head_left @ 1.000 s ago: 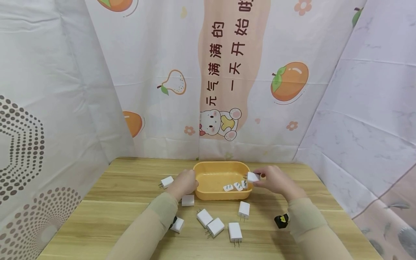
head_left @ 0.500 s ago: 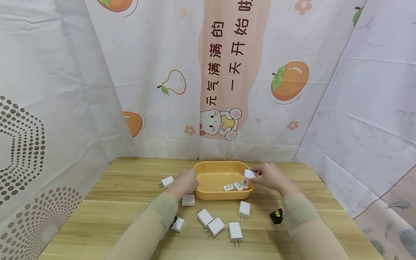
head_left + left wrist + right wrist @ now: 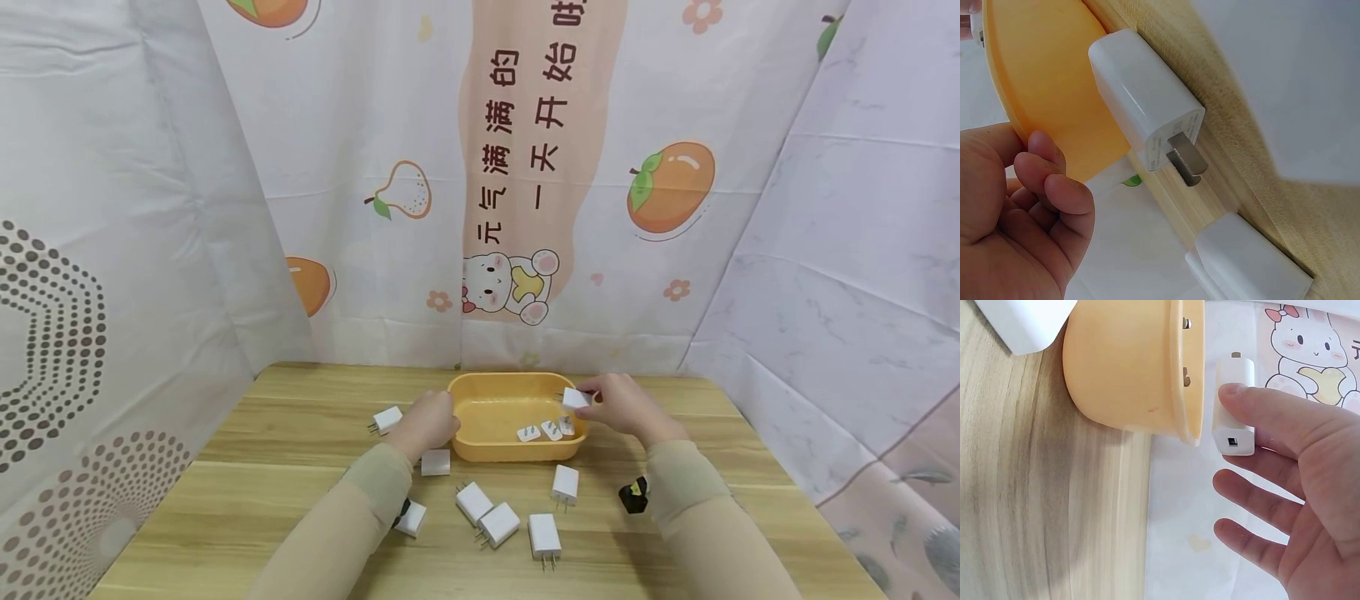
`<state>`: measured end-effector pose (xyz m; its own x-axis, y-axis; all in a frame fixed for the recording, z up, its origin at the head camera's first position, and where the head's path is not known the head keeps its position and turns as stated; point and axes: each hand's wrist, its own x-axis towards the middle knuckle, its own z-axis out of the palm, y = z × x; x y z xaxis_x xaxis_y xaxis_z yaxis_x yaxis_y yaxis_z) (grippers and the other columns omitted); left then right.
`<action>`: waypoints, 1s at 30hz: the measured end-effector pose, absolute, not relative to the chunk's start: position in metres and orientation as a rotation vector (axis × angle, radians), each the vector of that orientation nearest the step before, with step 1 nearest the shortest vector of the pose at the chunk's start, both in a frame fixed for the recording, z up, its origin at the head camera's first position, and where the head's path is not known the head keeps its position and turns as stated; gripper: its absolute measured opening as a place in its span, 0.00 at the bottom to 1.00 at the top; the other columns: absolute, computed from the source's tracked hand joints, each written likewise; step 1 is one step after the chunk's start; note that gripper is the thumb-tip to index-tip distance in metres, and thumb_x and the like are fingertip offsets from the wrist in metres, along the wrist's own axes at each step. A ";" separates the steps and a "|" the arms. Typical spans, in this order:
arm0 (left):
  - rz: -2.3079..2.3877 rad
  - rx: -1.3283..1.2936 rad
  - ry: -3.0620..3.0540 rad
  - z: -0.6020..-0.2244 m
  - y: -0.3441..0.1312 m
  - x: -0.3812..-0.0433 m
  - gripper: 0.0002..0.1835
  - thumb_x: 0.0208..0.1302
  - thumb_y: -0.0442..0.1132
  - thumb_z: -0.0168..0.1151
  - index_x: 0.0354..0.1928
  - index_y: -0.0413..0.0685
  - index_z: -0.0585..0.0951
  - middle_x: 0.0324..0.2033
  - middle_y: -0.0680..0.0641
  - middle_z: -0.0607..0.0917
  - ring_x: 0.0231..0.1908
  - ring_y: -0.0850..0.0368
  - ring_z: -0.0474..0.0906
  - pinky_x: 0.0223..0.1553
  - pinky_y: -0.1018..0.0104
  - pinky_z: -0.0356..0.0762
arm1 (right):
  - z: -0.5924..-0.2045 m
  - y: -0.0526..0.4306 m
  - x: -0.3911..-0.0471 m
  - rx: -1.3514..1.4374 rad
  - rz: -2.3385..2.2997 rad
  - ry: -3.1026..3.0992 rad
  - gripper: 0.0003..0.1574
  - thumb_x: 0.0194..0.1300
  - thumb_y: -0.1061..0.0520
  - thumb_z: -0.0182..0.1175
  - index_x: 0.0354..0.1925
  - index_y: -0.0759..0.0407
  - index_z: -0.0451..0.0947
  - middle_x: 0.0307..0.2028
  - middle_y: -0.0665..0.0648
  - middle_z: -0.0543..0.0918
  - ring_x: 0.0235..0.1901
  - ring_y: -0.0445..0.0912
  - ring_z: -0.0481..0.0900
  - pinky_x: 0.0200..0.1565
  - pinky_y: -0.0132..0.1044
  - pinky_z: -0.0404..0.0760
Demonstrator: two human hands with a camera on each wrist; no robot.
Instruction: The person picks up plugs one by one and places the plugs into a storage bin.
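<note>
A yellow plastic basket [image 3: 517,452] stands near the back of the table. My left hand [image 3: 430,422] pinches its left rim, with the other fingers curled in the left wrist view. My right hand [image 3: 627,407] holds a white charger plug [image 3: 575,400] over the basket's right end. In the right wrist view the thumb presses one side of this charger plug [image 3: 1235,419]. Its port end faces the camera, and the two lower fingers are spread away from it. Inside the basket several white charger plugs [image 3: 552,430] stand with their prongs up, near the right end.
Several more white charger plugs lie on the wooden table, one in front of the basket [image 3: 566,483] and one by the left hand [image 3: 387,419]. The left sleeve partly covers another charger plug [image 3: 410,519]. A printed curtain [image 3: 375,275] rises behind the table's back edge.
My right hand has moved a little left with the charger plug, bringing it further over the basket's right rim. My left hand keeps its place on the basket.
</note>
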<state>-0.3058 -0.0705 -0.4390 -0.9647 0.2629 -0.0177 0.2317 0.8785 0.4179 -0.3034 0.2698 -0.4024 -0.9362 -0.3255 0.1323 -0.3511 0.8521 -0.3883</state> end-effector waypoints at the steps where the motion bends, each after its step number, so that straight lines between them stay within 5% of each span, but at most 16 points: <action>1: 0.648 0.393 2.973 -0.439 -0.070 -0.306 0.05 0.66 0.34 0.60 0.31 0.42 0.79 0.20 0.48 0.77 0.20 0.57 0.73 0.23 0.65 0.73 | -0.403 0.270 -0.304 0.538 0.640 -2.964 0.19 0.59 0.52 0.76 0.49 0.55 0.87 0.38 0.50 0.85 0.37 0.46 0.79 0.40 0.44 0.79; 30: 0.639 0.382 2.971 -0.436 -0.070 -0.303 0.07 0.67 0.34 0.59 0.29 0.43 0.79 0.21 0.48 0.76 0.21 0.56 0.73 0.24 0.64 0.72 | -0.413 0.270 -0.308 0.532 0.581 -2.955 0.15 0.60 0.51 0.74 0.44 0.54 0.86 0.35 0.51 0.83 0.35 0.47 0.78 0.41 0.46 0.78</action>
<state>-0.3028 -0.0704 -0.4357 -0.9658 0.2581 -0.0245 0.2252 0.8820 0.4138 -0.3082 0.2702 -0.4125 -0.9361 -0.3196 0.1466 -0.3513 0.8676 -0.3520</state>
